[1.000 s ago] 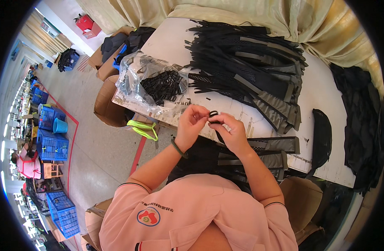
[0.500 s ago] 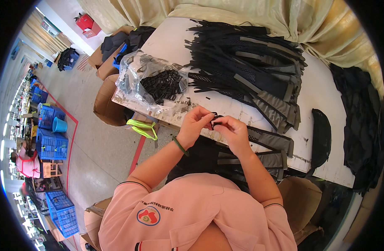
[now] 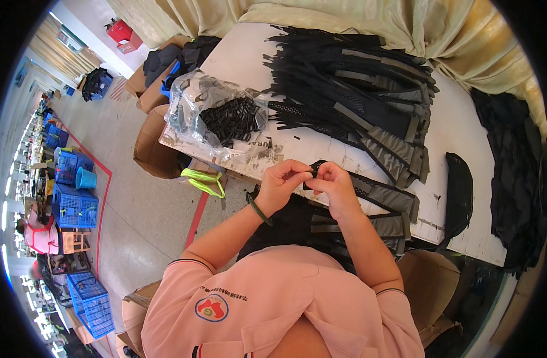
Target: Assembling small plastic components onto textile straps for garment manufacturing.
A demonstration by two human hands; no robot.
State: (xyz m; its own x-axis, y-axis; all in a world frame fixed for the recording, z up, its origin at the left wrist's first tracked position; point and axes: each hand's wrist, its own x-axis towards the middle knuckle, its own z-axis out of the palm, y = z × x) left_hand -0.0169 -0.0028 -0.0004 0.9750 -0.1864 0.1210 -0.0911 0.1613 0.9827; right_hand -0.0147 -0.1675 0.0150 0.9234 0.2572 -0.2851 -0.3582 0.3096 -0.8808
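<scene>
A small black piece (image 3: 316, 168), its outline partly covered, is being held near the pale surface (image 3: 333, 154)'s front edge, the left hand (image 3: 284, 184) and the right hand (image 3: 336, 188) both pinching it. Black buckles (image 3: 233, 119) are lying in a clear bag (image 3: 186, 113).

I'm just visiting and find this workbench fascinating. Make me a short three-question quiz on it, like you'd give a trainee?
1. True or false: the clear plastic bag lies to the right of the large pile of black straps.
2. Choose one. The left hand and right hand are:
a) resting flat on the table
b) meeting at a small black piece
c) reaching into the bag
3. Fill in: the wristband on the left arm is dark ____.

Key:
1. False; it lies to the left.
2. b
3. green
</scene>
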